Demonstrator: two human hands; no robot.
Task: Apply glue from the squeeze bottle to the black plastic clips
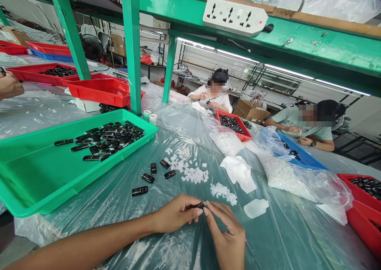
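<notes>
My left hand is closed around a small black oblong piece near the table's front edge. My right hand pinches the end of that same piece, fingertips meeting the left hand's. Just beyond my hands lie several loose black pieces and heaps of small white plastic bits. A green tray to the left holds many more black pieces. A small clear bottle lies to the right of my hands.
Clear plastic sheeting covers the table. Bags of white bits lie at right. Red trays stand at back left, another at right. Two people work across the table. A green post and shelf with a power strip hang overhead.
</notes>
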